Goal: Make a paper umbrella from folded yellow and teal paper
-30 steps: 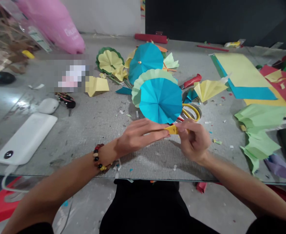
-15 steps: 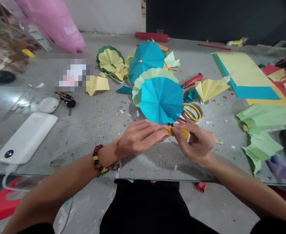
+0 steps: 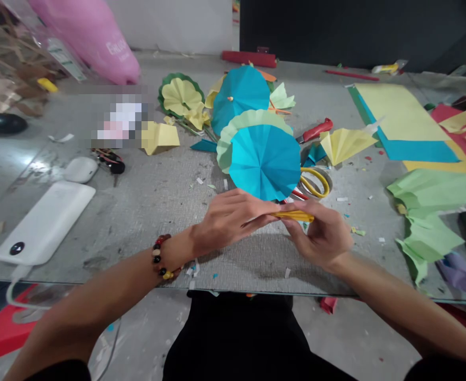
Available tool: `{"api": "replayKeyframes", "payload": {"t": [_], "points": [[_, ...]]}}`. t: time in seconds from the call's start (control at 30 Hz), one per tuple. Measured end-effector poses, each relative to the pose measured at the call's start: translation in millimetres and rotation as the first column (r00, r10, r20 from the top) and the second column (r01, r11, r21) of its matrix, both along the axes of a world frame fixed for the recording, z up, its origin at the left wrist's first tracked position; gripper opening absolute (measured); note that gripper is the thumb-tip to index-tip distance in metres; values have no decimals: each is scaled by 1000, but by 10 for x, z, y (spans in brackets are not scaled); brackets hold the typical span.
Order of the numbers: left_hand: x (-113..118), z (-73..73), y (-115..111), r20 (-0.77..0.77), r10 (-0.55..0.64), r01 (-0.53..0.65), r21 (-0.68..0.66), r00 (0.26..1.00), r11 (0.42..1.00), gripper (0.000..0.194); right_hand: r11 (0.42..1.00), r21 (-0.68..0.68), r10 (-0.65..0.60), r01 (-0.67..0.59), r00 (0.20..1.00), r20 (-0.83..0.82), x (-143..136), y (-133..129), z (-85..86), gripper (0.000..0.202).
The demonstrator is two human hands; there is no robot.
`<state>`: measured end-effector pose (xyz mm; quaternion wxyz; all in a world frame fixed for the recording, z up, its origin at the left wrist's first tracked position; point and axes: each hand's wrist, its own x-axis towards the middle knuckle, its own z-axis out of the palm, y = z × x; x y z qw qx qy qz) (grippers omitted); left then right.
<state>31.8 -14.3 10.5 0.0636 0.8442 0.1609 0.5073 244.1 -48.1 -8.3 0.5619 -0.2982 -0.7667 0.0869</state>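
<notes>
A narrow strip of folded yellow paper is held between my two hands, near the front of the grey table. My left hand grips its left end, with the fingers pressed together. My right hand has its fingers along the upper edge and the thumb below. Just beyond them lies a pleated blue paper disc, over a pale green scalloped one. Behind these stands another blue pleated disc. Yellow-handled scissors are partly hidden beside the front disc.
A white power bank with a cable lies at the left. A red-handled knife and a yellow paper fan sit beyond my right hand. Crumpled green paper and stacked coloured sheets are at the right. Paper scraps dot the table.
The yellow paper has turned between my fingers and now shows its narrow folded edge. My right thumb has moved down slightly, and the whole view has shifted a little.
</notes>
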Motion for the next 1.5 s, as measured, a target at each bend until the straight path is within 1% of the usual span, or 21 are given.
{"api": "replayKeyframes", "payload": {"t": [0.1,0.27,0.4,0.5,0.57,0.6,0.63,0.7,0.77,0.83,0.93,1.03,1.1,1.17,1.2,1.23,1.27,1.33,1.4,1.43,1.5], "points": [[14,-38,15,-38,17,-19,-48,999,999,31,1000,1,-23,23,1000,-18,-8,4,-16,57],[18,-91,55,-135,20,-32,-88,991,996,25,997,5,-70,71,996,-56,-32,28,-51,53],[17,-94,67,-186,21,-39,-95,982,995,21,988,24,-155,155,988,0,-47,30,-7,48],[21,-87,55,-230,6,-32,-107,973,994,16,974,81,-213,210,976,36,-52,14,28,56],[29,-82,41,-198,10,-42,-154,980,987,13,978,65,-199,198,980,23,-49,6,38,62],[33,-78,34,-153,16,-48,-205,988,978,12,982,43,-185,185,983,8,-45,5,42,62],[37,-73,28,-91,25,-49,-280,996,959,11,985,24,-173,173,985,-7,-41,8,49,61],[41,-61,24,53,33,-4,-468,998,884,14,990,-10,-139,139,990,27,-32,19,71,55],[44,-52,26,189,16,107,-619,982,778,19,995,-17,-100,102,988,118,-24,33,102,42],[52,-52,32,298,-5,221,-694,954,686,23,995,-16,-92,96,982,163,-20,45,130,33],[70,-64,39,391,-22,325,-730,920,601,24,990,-17,-138,141,983,118,-20,64,153,33],[81,-70,51,456,-61,414,-733,888,540,22,991,-43,-124,129,987,98,-15,83,160,31],[78,-66,68,462,-83,431,-726,883,537,20,990,-59,-122,128,988,95,-15,87,162,26],[70,-63,91,441,-72,400,-718,895,571,19,986,-81,-139,146,986,91,-24,75,167,22],[65,-65,104,431,-64,386,-719,900,579,20,984,-92,-147,155,985,90,-32,62,172,21],[61,-69,116,433,-57,385,-724,899,573,20,982,-100,-151,160,985,88,-41,47,182,20],[58,-77,129,447,-52,399,-733,893,550,21,981,-103,-155,163,984,87,-47,33,198,19],[53,-97,156,485,-41,445,-762,873,471,23,979,-98,-169,179,981,97,-38,20,260,16],[47,-116,185,527,-9,487,-777,850,399,27,970,-97,-209,224,967,149,24,50,361,7],[42,-122,201,550,13,505,-777,835,376,29,963,-108,-219,246,952,212,79,85,419,2],[27,-128,232,588,43,543,-770,808,334,32,913,-157,-300,376,881,365,230,187,518,9]]}}
